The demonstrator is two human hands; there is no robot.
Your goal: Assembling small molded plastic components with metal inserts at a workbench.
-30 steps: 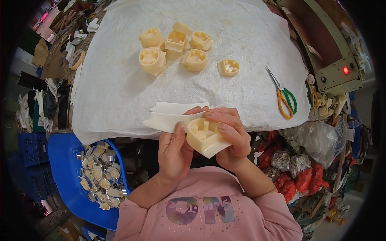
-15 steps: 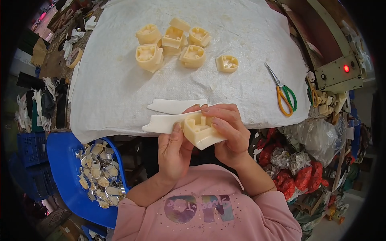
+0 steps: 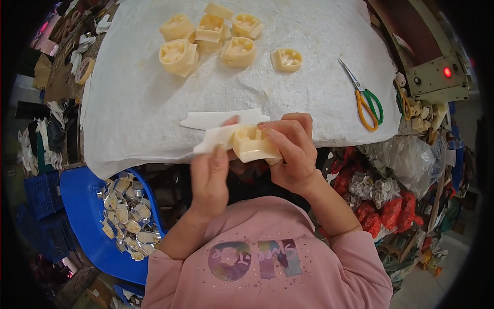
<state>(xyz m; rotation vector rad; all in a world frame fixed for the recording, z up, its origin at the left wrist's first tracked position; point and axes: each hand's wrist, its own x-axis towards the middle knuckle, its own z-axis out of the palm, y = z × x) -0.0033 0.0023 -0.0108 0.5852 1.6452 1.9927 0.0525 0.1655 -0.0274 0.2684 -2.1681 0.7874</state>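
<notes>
Just off the table's near edge, my right hand (image 3: 296, 152) grips a cream plastic piece (image 3: 253, 150), hollow with raised inner walls, its fingers closed around the right side. A white strip (image 3: 215, 138) lies against the piece's left side and sticks out leftward. My left hand (image 3: 210, 177), somewhat blurred, pinches this strip, thumb in front and a fingertip showing behind. Beyond my hands a second white strip (image 3: 221, 118) lies flat on the white cloth (image 3: 139, 113). Farther off stand several similar cream pieces (image 3: 178, 55), with one piece (image 3: 286, 60) apart to their right.
Scissors (image 3: 366, 103) with orange and green handles lie at the right. A blue tub (image 3: 85, 226) of small metallic-edged parts stands at lower left. Red and clear plastic bags (image 3: 391, 216) pile up at right, below a box (image 3: 437, 80) with a lit red lamp. A tape roll (image 3: 84, 70) sits left.
My left hand has slid leftward and down, off the cream piece and along the strip. The strip's outer end now tilts differently. My right hand keeps its grip. The whole view has shifted slightly.
</notes>
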